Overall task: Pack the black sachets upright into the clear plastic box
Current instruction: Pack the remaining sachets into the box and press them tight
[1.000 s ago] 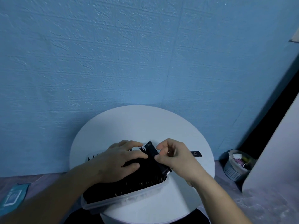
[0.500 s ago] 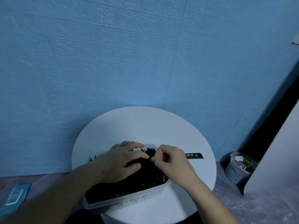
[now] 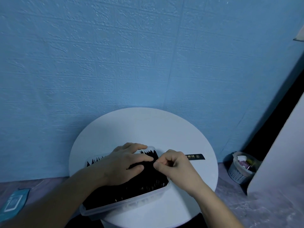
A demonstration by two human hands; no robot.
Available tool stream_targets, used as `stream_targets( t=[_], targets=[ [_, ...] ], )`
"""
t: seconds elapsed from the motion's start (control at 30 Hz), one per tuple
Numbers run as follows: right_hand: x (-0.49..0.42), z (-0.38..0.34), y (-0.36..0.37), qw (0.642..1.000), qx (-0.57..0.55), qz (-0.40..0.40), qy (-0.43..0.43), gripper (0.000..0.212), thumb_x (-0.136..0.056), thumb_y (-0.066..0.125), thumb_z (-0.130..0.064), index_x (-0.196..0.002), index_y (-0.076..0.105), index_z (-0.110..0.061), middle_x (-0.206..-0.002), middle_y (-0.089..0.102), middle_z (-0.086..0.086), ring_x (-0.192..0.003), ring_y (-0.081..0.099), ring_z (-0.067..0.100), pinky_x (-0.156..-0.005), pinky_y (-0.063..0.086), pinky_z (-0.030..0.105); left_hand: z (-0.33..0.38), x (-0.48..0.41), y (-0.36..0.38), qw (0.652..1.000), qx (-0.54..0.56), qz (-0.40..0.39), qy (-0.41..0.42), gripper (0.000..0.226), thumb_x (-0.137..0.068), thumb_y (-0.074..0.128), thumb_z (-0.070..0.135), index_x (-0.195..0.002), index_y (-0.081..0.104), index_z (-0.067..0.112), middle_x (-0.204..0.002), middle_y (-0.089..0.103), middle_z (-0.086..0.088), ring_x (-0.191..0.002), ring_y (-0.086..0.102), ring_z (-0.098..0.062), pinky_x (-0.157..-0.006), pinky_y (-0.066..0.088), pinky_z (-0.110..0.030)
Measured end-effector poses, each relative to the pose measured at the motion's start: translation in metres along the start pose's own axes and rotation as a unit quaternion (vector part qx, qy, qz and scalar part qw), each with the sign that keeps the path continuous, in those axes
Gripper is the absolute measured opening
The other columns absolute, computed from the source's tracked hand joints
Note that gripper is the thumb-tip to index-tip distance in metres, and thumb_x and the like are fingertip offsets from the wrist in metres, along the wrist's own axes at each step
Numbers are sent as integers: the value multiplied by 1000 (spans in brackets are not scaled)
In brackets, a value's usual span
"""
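Round white bench (image 3: pixel 143 129): clear plastic box (image 3: pixel 131 204) sits at its 6 o'clock edge, filled with black sachets (image 3: pixel 148 180) standing upright. Left hand (image 3: pixel 121 163): grip apart, fingers flat on the sachets. Right hand (image 3: pixel 177 167): grip pinched on sachet tops at the box's 2 o'clock corner. One loose sachet (image 3: pixel 195 156) lies flat on the bench at 3 o'clock of that hand.
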State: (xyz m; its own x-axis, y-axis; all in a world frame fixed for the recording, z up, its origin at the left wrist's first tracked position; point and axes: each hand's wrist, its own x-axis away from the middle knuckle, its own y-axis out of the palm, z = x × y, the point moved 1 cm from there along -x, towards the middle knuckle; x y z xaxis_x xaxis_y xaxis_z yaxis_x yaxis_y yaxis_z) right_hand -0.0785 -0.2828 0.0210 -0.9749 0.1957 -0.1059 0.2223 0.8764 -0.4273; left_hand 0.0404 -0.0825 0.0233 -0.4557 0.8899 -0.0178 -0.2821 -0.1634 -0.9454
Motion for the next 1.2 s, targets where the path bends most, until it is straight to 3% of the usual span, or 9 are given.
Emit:
stream_targets(
  t=[0.13, 0.27, 0.4, 0.5, 0.63, 0.73, 0.8, 0.97, 1.2],
  targets=[
    [-5, 15, -15, 994, -95, 49, 0, 15, -97, 67, -10, -83, 73, -12, -77, 61, 14, -71, 52, 16, -68, 44, 30, 1, 0, -1, 1000, 11, 4, 5, 43, -98, 38, 49, -140, 38, 59, -159, 22, 25, -147, 10, 4, -123, 13, -34],
    [-12, 47, -38, 995, 34, 96, -1, 19, -96, 64, -5, -86, 69, -20, -76, 63, -4, -68, 50, 7, -67, 41, 24, 3, 2, 0, 1000, 27, -1, 11, 42, -97, 38, 51, -138, 40, 62, -158, 22, 28, -148, 12, 3, -124, 12, -36],
    [-13, 71, -43, 978, 204, 27, -26, 32, -87, 58, 5, -97, 71, -22, -94, 61, -9, -88, 54, 4, -80, 40, 18, 6, 1, 0, 999, 32, 0, 14, 48, -90, 27, 61, -135, 43, 62, -157, 22, 29, -148, 11, 5, -124, 10, -35],
    [-16, 79, -36, 956, 280, -62, -68, 48, -86, 54, 4, -114, 73, -30, -110, 48, -15, -107, 41, 3, -92, 30, 8, 6, 0, -1, 999, 30, 1, 15, 46, -92, 29, 58, -136, 44, 62, -158, 23, 29, -147, 12, 6, -124, 12, -35],
    [-23, 76, -35, 925, 360, -90, -78, 43, -88, 57, -5, -112, 69, -38, -117, 44, -14, -106, 39, 16, -97, 35, 26, 6, 2, 0, 999, 31, -1, 17, 47, -92, 29, 59, -136, 43, 61, -158, 23, 28, -147, 12, 7, -124, 13, -35],
    [-23, 69, -39, 909, 400, -99, -65, 19, -90, 65, -23, -106, 65, -35, -119, 47, -17, -111, 39, 14, -95, 34, 34, 4, 4, -1, 999, 40, 10, 17, 47, -92, 29, 57, -137, 43, 59, -157, 24, 29, -146, 16, 6, -123, 17, -37],
    [-24, 68, -39, 905, 406, -108, -67, 15, -91, 68, -31, -104, 62, -35, -116, 50, -22, -111, 37, 9, -93, 28, 31, 1, 6, -3, 999, 48, 17, 11, 46, -93, 30, 56, -137, 42, 59, -156, 25, 29, -146, 17, 5, -123, 19, -38],
    [-30, 69, -39, 915, 376, -122, -74, 28, -91, 70, -26, -114, 60, -37, -105, 55, -26, -108, 39, 4, -106, 23, 30, -5, 9, -5, 998, 55, 23, 3, 45, -93, 30, 55, -136, 41, 59, -155, 27, 29, -145, 19, 5, -121, 22, -41],
    [-29, 82, -44, 928, 343, -67, -132, 12, -93, 59, -27, -99, 65, -35, -93, 65, -17, -92, 51, 8, -91, 44, 37, -4, 12, -6, 997, 65, 31, 6, 45, -93, 29, 55, -136, 42, 58, -154, 27, 29, -144, 19, 7, -121, 23, -41]
  ],
)
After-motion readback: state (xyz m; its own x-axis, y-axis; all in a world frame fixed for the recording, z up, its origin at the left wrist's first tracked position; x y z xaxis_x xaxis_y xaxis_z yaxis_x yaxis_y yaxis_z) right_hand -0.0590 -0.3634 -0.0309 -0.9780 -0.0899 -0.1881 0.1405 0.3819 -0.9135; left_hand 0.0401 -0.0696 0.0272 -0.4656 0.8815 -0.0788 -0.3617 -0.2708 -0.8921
